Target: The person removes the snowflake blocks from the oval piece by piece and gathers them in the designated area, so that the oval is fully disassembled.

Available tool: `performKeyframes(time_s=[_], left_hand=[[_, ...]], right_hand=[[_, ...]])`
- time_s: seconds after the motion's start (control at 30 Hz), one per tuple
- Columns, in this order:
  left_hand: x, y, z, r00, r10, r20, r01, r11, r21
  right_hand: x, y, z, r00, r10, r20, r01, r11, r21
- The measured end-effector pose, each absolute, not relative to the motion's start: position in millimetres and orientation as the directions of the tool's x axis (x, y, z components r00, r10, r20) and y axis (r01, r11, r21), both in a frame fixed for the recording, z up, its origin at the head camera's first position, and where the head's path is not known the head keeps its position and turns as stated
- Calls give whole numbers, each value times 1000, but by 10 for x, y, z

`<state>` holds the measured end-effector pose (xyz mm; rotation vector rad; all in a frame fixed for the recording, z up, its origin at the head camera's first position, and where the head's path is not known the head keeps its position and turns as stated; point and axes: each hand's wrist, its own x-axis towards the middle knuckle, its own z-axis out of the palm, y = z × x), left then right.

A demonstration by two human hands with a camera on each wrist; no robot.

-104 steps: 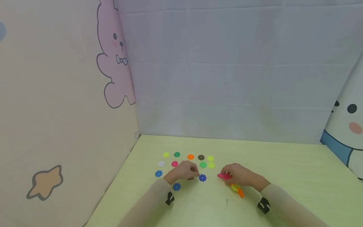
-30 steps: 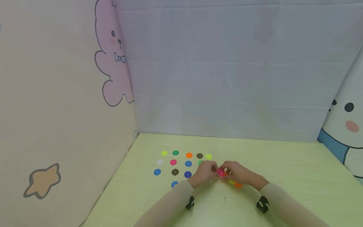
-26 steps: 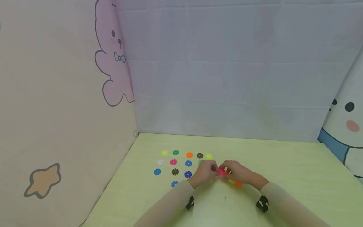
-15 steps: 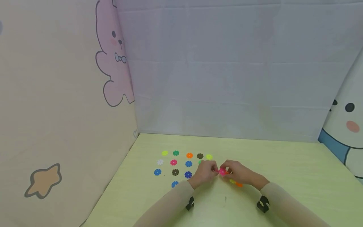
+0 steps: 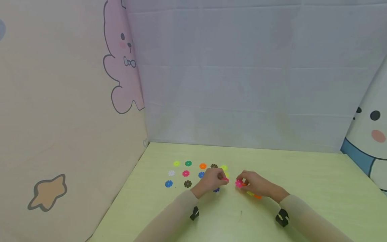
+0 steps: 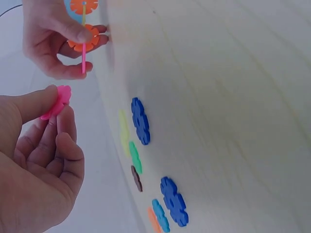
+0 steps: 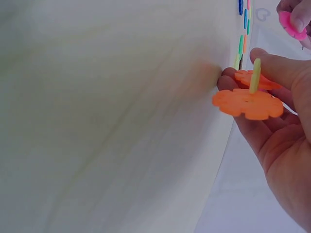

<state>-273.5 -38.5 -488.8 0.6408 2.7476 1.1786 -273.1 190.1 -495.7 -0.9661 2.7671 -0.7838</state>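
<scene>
My left hand [image 5: 211, 178] pinches a pink snowflake disc [image 6: 60, 103] between thumb and fingertips, just above the table. Across a small gap, my right hand [image 5: 257, 184] grips a chain of slotted snowflake discs. Its near end is a pink disc [image 5: 239, 183], facing the left hand. An orange disc [image 6: 87, 39] sits between the right thumb and fingers, followed by a yellow disc [image 7: 255, 76] on edge and another orange disc [image 7: 248, 104]. The two pink discs are apart. Fingers hide part of the chain in the head view.
Loose discs lie in rough rows on the pale table [image 5: 302, 188], left of and behind the hands. Among them are a white disc [image 5: 171, 173], a brown disc [image 5: 187, 184] and a blue disc [image 5: 168, 184]. A dark blue disc [image 5: 216, 190] lies under the left hand.
The hands met at the pink discs about a second ago. Since then my left hand has drawn away leftward with one pink disc, while the right hand stays nearly in place with the chain.
</scene>
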Motion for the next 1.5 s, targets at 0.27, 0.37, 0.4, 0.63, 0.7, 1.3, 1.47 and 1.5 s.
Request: performKeyframes(time_s=[0.27, 0.37, 0.4, 0.63, 0.7, 1.3, 1.47, 1.5], left_hand=[[-2775, -648, -4787, -903, 422, 82, 342, 590, 732], [-2789, -747, -4750, -896, 438, 77, 347, 580, 737], [-2792, -778, -4736, -894, 443, 67, 344, 583, 736], [-2792, -967, -4745, -878, 479, -19, 343, 656, 672], [-2777, -1017, -4757, -872, 488, -45, 340, 668, 661], [-2597, -1163, -4880, -789, 568, -232, 312, 697, 645], [-2568, -1151, -4892, -770, 587, -249, 328, 700, 635], [-2566, -1148, -4894, -769, 588, -252, 331, 703, 630]], right_hand=[[-2737, 1894, -4956, -791, -610, 55, -555, 675, -487], [-2735, 1894, -4959, -788, -612, 62, -561, 674, -481], [-2733, 1891, -4960, -790, -610, 61, -560, 676, -479], [-2731, 1877, -4966, -806, -591, 44, -537, 696, -478], [-2727, 1875, -4960, -806, -590, 44, -536, 696, -479], [-2710, 1863, -4954, -808, -588, 47, -536, 700, -472], [-2703, 1865, -4951, -807, -588, 56, -541, 699, -468], [-2703, 1866, -4948, -806, -589, 58, -543, 697, -468]])
